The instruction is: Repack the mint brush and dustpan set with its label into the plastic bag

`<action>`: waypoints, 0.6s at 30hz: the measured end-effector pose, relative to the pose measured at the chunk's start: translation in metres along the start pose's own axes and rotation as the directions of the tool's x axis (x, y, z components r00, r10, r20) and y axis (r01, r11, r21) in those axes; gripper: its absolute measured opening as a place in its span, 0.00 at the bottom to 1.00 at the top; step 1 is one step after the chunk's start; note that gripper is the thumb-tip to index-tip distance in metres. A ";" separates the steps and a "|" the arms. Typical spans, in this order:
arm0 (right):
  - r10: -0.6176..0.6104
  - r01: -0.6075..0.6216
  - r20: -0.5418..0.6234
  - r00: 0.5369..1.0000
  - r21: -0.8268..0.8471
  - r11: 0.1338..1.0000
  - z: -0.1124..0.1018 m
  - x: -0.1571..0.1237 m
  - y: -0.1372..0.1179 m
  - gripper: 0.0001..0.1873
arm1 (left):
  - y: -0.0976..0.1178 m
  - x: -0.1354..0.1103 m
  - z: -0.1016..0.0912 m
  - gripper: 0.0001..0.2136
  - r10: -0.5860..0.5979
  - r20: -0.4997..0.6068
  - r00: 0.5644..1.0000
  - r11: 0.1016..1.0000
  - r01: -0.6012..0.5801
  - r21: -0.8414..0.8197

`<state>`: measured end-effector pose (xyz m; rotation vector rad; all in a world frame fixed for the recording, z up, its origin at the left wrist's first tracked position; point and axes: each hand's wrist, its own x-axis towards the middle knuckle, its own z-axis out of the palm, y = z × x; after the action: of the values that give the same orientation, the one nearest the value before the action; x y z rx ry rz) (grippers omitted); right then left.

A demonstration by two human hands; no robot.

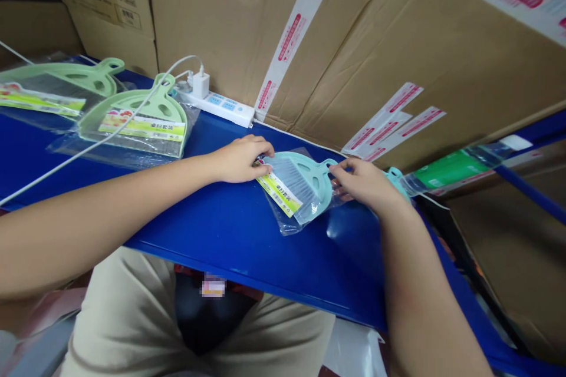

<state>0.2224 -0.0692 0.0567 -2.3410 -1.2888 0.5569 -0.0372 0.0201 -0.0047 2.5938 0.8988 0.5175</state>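
On the blue table lies a light-blue dustpan with a small brush in it, inside a clear plastic bag with a yellow-green label. The left edge of this pack is pinched between the thumb and fingers of my left hand. At the other end, my right hand has its thumb and fingers closed at the dustpan's looped handle and the bag around it. Part of another light-blue handle shows behind my right wrist; the rest of it is hidden.
Bagged light-green dustpans lie at the left on the blue table. A white power strip with a plugged-in charger and cable stands at the back. Cardboard boxes wall the far side. A green-labelled bottle lies at the right.
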 end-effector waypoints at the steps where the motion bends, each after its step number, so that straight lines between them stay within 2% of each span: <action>1: -0.007 0.008 0.022 1.000 -0.023 1.000 0.001 -0.001 0.000 0.15 | 0.002 -0.001 0.001 0.14 0.010 0.003 1.000 1.000 -0.010 0.010; 5: 0.004 -0.011 0.144 0.990 0.043 0.999 0.008 -0.012 -0.008 0.14 | 0.009 -0.001 0.002 0.14 0.028 0.049 0.998 0.999 -0.029 0.027; 9: -0.026 0.013 0.259 0.966 0.053 0.999 0.006 -0.021 -0.014 0.17 | 0.007 0.000 -0.003 0.15 -0.048 0.050 0.998 0.998 0.047 0.032; 11: -0.084 0.095 0.181 0.980 -0.055 0.994 0.002 -0.020 -0.012 0.19 | 0.004 0.001 -0.006 0.14 -0.071 0.031 0.997 0.997 0.069 0.045; 13: -0.161 0.151 -0.027 0.987 -0.226 0.962 -0.002 -0.014 -0.008 0.16 | 0.003 0.000 -0.009 0.12 -0.075 0.015 0.997 0.995 0.074 0.065; 15: -0.204 0.131 -0.183 0.962 -0.347 0.929 -0.005 -0.007 -0.004 0.10 | 0.005 0.000 -0.010 0.11 -0.081 0.008 0.997 0.993 0.080 0.089; 16: -0.189 0.108 -0.195 0.963 -0.361 0.926 -0.005 -0.003 -0.003 0.08 | 0.006 -0.001 -0.011 0.11 -0.088 0.011 0.996 0.991 0.087 0.100; 18: -0.110 0.076 -0.106 0.988 -0.284 0.956 -0.002 0.002 -0.001 0.08 | 0.009 -0.001 -0.013 0.10 -0.117 0.020 0.993 0.987 0.114 0.112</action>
<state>0.2235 -0.0671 0.0587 -2.4760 -1.4943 0.2097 -0.0390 0.0149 0.0104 2.6195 1.0904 0.4113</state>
